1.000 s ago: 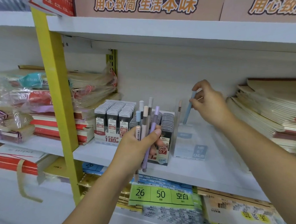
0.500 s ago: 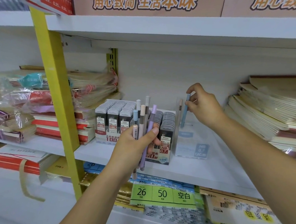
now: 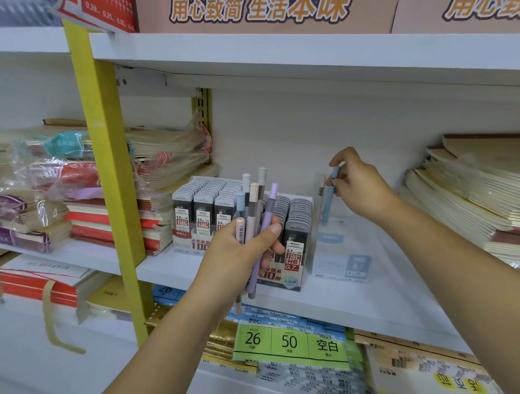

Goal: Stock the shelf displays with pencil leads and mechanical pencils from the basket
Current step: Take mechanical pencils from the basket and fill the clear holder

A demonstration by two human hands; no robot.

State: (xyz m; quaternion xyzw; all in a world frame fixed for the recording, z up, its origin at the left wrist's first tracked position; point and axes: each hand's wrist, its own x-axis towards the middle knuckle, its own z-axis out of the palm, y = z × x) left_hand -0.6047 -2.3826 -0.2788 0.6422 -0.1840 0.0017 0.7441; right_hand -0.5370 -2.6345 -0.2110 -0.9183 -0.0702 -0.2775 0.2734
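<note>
Between notebook stacks (image 3: 480, 204), right hand (image 3: 360, 184) pinching blue pencil (image 3: 329, 198), left hand (image 3: 237, 256) gripping pencil bundle (image 3: 253, 205)

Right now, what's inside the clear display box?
The clear display box holds two pencils: a blue pencil pinched by the right hand, a peach pencil beside it. Printed front hides the box floor.

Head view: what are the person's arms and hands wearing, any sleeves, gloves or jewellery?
Nothing visible. The left hand and right hand are ungloved, with no rings showing. Both arms are bare to the frame edge, with no sleeves, watch or bracelet.
</note>
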